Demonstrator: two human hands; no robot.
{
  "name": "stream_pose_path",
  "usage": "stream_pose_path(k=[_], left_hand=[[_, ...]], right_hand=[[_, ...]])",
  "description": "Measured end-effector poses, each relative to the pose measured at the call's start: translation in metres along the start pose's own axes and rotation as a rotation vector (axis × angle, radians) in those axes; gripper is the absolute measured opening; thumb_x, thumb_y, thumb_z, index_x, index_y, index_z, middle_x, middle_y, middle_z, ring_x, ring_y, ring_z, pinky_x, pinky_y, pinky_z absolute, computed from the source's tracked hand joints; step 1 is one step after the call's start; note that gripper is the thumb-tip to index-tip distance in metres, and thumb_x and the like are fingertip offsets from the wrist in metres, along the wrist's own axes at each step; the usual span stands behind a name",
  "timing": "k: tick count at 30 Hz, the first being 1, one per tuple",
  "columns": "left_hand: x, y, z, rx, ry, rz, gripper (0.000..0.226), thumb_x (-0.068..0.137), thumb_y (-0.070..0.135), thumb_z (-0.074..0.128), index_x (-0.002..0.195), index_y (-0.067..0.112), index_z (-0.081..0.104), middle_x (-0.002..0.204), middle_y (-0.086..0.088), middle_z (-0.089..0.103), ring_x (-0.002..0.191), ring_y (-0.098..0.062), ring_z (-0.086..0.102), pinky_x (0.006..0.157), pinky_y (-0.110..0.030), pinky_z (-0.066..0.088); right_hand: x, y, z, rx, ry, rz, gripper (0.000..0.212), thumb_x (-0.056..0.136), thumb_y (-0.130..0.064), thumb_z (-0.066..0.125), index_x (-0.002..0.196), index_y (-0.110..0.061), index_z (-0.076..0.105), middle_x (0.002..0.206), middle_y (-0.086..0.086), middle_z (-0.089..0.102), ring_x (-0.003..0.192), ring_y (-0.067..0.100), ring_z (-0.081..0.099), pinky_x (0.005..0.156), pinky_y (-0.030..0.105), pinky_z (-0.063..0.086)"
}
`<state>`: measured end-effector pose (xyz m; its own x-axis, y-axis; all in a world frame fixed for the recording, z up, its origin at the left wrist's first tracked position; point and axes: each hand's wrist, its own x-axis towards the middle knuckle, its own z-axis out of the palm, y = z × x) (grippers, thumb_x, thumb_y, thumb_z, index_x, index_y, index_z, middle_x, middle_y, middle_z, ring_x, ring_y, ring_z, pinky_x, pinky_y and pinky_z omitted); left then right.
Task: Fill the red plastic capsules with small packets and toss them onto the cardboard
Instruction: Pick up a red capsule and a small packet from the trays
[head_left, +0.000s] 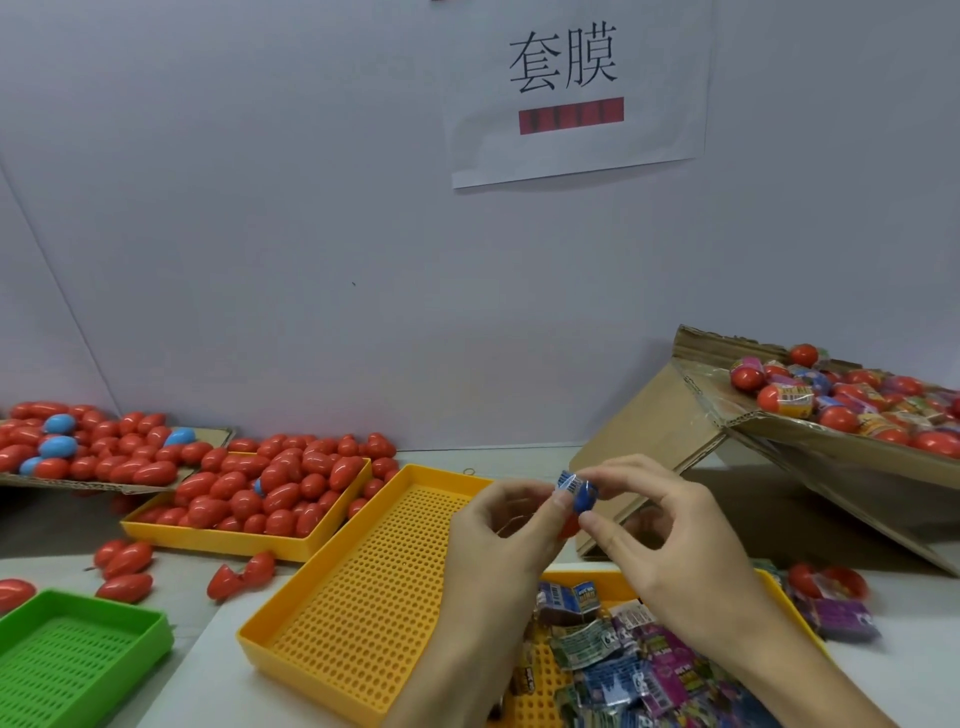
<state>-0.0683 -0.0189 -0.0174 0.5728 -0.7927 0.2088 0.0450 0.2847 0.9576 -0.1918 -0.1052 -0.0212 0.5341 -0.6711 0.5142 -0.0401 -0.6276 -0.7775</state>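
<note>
Pinching a small blue packet (575, 491) between thumbs and forefingers, the left hand (498, 540) and the right hand (670, 540) meet above the middle of the table, fingers curled tight around it; a sliver of red capsule (569, 527) shows just beneath the packet, between the two hands, though how it is held cannot be told. Below the hands, a long yellow perforated tray (363, 587) holds a heap of bright packets (623, 670) at its near right end. To the left, a second yellow tray (228, 538) is piled with red capsules (270, 493), more of which, a few blue among them, spread over a flat cardboard sheet (104, 487) by the wall. A green tray (78, 654) sits at the near left corner, loose capsules lying near it. At right, a tilted cardboard ramp (810, 431) carries filled capsules and packets. A white paper sign (576, 88) with printed characters hangs on the wall.
</note>
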Motion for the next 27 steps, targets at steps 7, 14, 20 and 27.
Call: stream_pose_path(k=[7,14,20,27], left_hand=[[0.000,0.001,0.003,-0.164,0.027,-0.091,0.003,0.081,0.012,0.076,0.078,0.012,0.077,0.084,-0.009,0.075,0.090,-0.026,0.074,0.077,-0.033,0.060],[-0.001,0.001,0.002,-0.003,-0.069,-0.089,0.019,0.093,0.026,0.066,0.093,0.009,0.074,0.087,-0.011,0.072,0.087,-0.030,0.073,0.081,-0.043,0.061],[-0.001,0.000,0.000,0.240,-0.215,-0.035,0.030,0.102,0.032,0.050,0.089,0.010,0.067,0.071,-0.001,0.067,0.068,-0.012,0.068,0.062,-0.030,0.060],[-0.002,0.003,-0.002,0.315,-0.247,-0.040,0.036,0.102,0.040,0.043,0.091,0.011,0.062,0.060,-0.001,0.066,0.060,-0.019,0.070,0.058,-0.031,0.059]], right_hand=[[-0.003,-0.003,0.008,-0.228,0.036,-0.122,0.051,0.073,-0.038,0.083,0.118,-0.043,0.059,0.111,-0.031,0.055,0.113,-0.010,0.050,0.088,0.008,0.045],[-0.003,-0.003,0.009,-0.256,0.024,-0.184,0.055,0.072,-0.032,0.086,0.121,-0.038,0.060,0.112,-0.028,0.056,0.111,-0.008,0.052,0.087,0.011,0.047],[-0.005,-0.003,0.008,-0.234,0.015,-0.194,0.051,0.072,-0.019,0.087,0.115,-0.035,0.065,0.109,-0.026,0.058,0.108,-0.005,0.055,0.089,0.008,0.044],[-0.006,-0.004,0.011,-0.108,0.046,-0.138,0.048,0.072,-0.022,0.085,0.107,-0.047,0.064,0.102,-0.027,0.064,0.097,0.000,0.060,0.076,0.015,0.050]])
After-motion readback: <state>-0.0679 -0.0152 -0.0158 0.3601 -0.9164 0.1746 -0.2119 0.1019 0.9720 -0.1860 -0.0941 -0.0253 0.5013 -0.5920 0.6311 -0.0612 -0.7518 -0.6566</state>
